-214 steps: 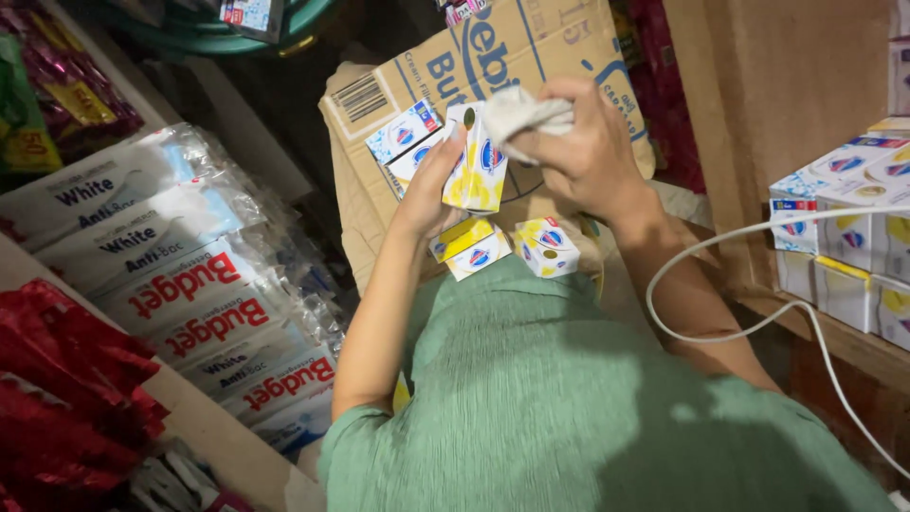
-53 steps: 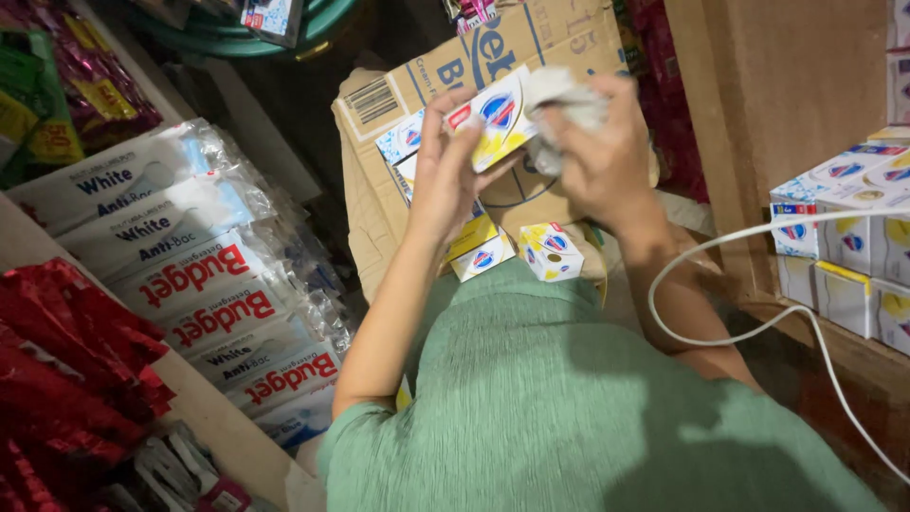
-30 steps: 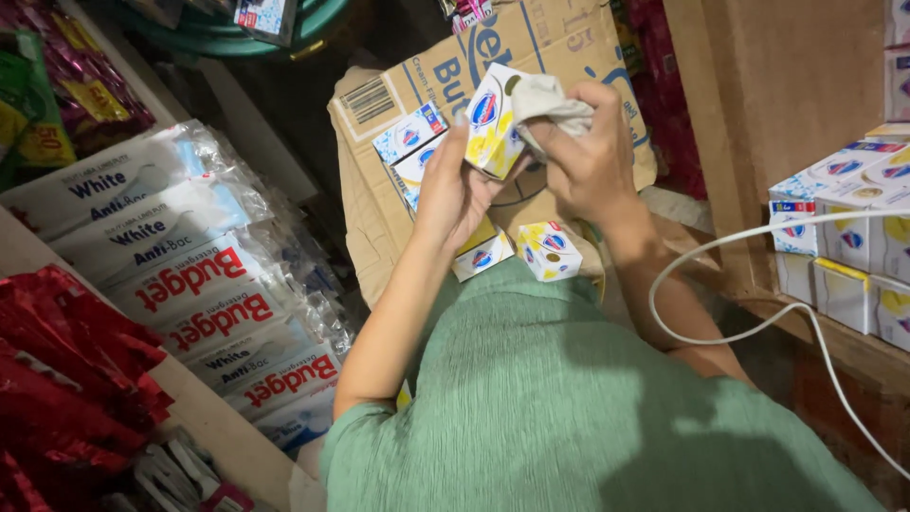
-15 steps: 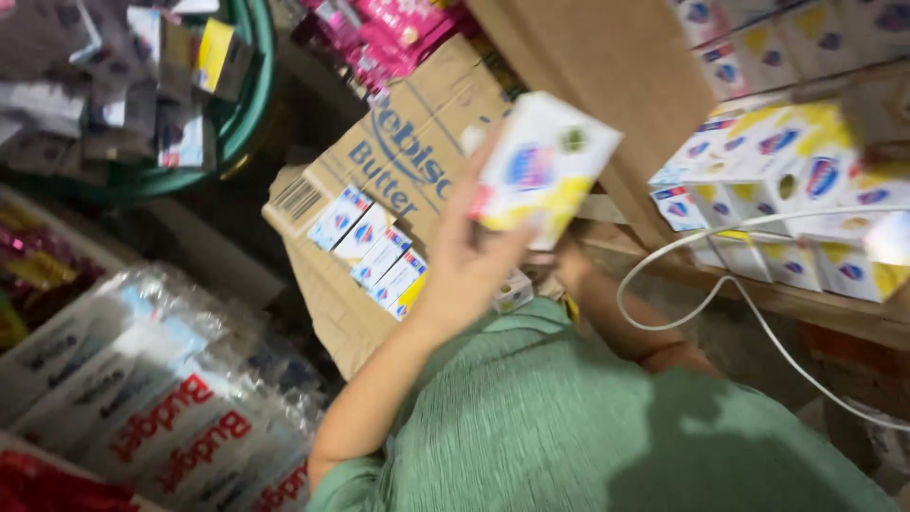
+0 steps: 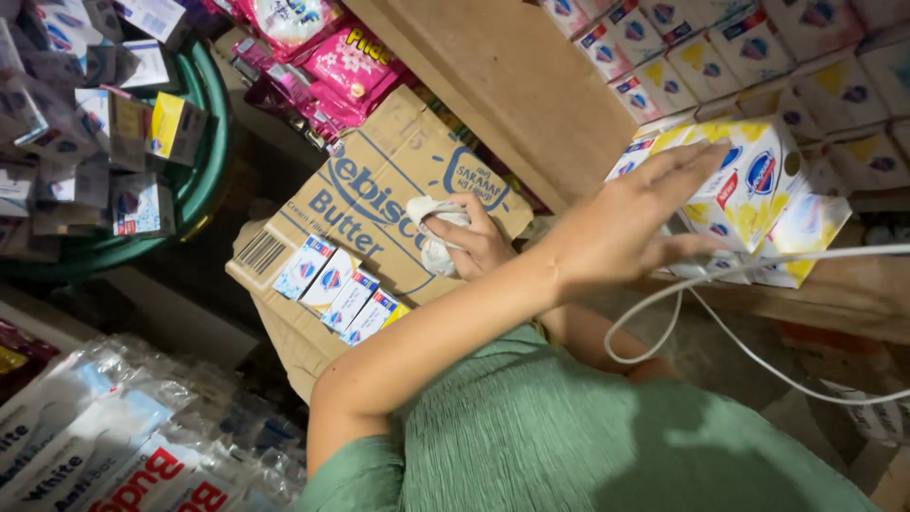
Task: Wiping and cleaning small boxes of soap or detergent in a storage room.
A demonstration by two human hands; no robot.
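Head view: left hand (image 5: pixel 626 223) presses a small box (image 5: pixel 749 185) onto the shelf stack (image 5: pixel 749 47); right hand (image 5: pixel 469 237) grips a cloth (image 5: pixel 431 218).
The box is white and yellow with a blue-and-red oval mark. It lies under the left fingertips, which are spread flat and open on its face, at the front of the wooden shelf (image 5: pixel 853 299). The right hand is closed around the crumpled white cloth, above a cardboard carton (image 5: pixel 379 180) holding more small boxes (image 5: pixel 336 289). A white cable (image 5: pixel 758 265) crosses near the left wrist.
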